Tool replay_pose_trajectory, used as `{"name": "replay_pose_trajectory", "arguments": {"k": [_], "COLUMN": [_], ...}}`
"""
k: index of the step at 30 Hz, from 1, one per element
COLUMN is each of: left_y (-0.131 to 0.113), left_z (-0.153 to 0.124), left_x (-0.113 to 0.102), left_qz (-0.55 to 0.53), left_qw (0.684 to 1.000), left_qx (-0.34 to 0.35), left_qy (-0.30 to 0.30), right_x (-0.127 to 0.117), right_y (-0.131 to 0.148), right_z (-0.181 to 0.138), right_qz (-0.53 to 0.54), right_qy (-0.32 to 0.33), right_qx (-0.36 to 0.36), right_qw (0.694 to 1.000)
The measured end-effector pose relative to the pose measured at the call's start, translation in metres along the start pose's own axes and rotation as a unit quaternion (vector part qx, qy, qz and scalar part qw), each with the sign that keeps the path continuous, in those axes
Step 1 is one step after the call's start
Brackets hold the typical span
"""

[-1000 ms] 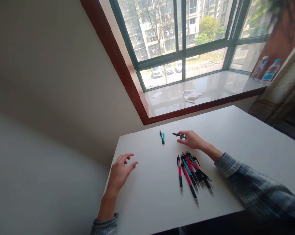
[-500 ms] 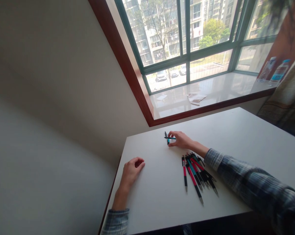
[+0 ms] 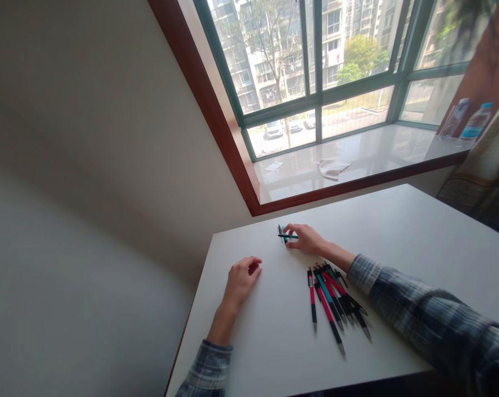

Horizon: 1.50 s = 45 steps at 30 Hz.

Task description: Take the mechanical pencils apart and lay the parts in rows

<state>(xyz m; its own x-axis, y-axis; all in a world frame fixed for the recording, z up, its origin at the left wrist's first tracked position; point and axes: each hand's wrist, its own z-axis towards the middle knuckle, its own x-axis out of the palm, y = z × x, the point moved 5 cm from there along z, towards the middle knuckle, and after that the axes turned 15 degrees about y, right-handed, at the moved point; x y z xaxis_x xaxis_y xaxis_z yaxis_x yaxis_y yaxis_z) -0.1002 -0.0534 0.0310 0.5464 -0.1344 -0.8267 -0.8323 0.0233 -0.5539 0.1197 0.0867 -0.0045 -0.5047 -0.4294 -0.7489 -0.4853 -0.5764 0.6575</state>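
Near the far left part of the white table [image 3: 381, 231], my right hand [image 3: 308, 240] pinches a teal and black pen [image 3: 288, 236] held roughly crosswise. Just behind it another teal and black pen [image 3: 280, 229] lies on the table, partly hidden by the held pen and my fingers. My left hand [image 3: 241, 280] hovers over or rests on the left side of the table, loosely curled with a gap between thumb and fingers and nothing in it. A heap of several red, teal and black pens [image 3: 328, 300] lies below my right forearm, tips mostly toward me.
Beyond the table is a window sill [image 3: 365, 151] with a crumpled cloth [image 3: 333, 168] on it. Two clear bottles [image 3: 476, 122] stand at its right end beside a curtain [image 3: 487, 146]. A grey wall [image 3: 108, 193] borders the table's left side.
My left hand has moved right and slightly away from me, nearer to my right hand. My right hand stays almost in place with the pen.
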Motion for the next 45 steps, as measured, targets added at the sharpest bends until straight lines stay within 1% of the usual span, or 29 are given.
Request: {"name": "replay_pose_trajectory", "arguments": {"k": [4,6,11,14,17,20,23,28,30,32,35,39,41,43,45], "left_y": [-0.022,-0.033,-0.057,-0.061,-0.053,-0.039,-0.022,0.006,0.013,0.015,0.000,-0.041,-0.060,-0.070,-0.069], "left_z": [0.011,0.019,0.046,0.063,0.073,0.077,0.084,0.105,0.109,0.108,0.103,0.095,0.091,0.084,0.078], "left_x": [0.011,0.016,0.029,0.034,0.037,0.035,0.023,-0.008,-0.014,-0.013,-0.004,0.010,0.018,0.025,0.030], "left_qz": [0.042,0.041,-0.047,-0.102,-0.156,-0.171,-0.153,-0.120,-0.105,-0.096,-0.090,-0.074,-0.024,0.027,0.055], "left_qw": [0.999,0.998,0.991,0.983,0.976,0.975,0.981,0.986,0.986,0.987,0.988,0.987,0.987,0.985,0.985], "left_qx": [0.015,0.033,0.116,0.147,0.152,0.142,0.113,0.055,0.042,0.039,0.059,0.110,0.144,0.162,0.163], "left_qy": [0.018,0.027,0.054,0.050,0.031,0.004,-0.034,-0.104,-0.122,-0.126,-0.112,-0.087,-0.064,-0.047,-0.035], "right_x": [-0.002,-0.004,-0.017,-0.027,-0.034,-0.036,-0.034,-0.034,-0.035,-0.035,-0.033,-0.033,-0.032,-0.032,-0.032], "right_y": [-0.003,-0.007,-0.020,-0.033,-0.045,-0.050,-0.047,-0.045,-0.045,-0.044,-0.041,-0.034,-0.032,-0.031,-0.031], "right_z": [0.000,-0.001,-0.015,-0.032,-0.048,-0.056,-0.056,-0.057,-0.059,-0.061,-0.063,-0.063,-0.063,-0.063,-0.062], "right_qz": [0.020,0.039,0.065,0.077,0.084,0.077,0.072,0.052,0.048,0.047,0.037,0.003,-0.005,-0.005,-0.001], "right_qy": [-0.008,-0.010,-0.019,-0.039,-0.059,-0.077,-0.070,-0.080,-0.081,-0.074,-0.068,-0.082,-0.085,-0.085,-0.085], "right_qx": [0.003,0.012,0.036,0.052,0.073,0.094,0.096,0.123,0.132,0.133,0.132,0.136,0.139,0.139,0.139], "right_qw": [1.000,0.999,0.997,0.995,0.992,0.990,0.990,0.988,0.987,0.987,0.988,0.987,0.987,0.987,0.987]}}
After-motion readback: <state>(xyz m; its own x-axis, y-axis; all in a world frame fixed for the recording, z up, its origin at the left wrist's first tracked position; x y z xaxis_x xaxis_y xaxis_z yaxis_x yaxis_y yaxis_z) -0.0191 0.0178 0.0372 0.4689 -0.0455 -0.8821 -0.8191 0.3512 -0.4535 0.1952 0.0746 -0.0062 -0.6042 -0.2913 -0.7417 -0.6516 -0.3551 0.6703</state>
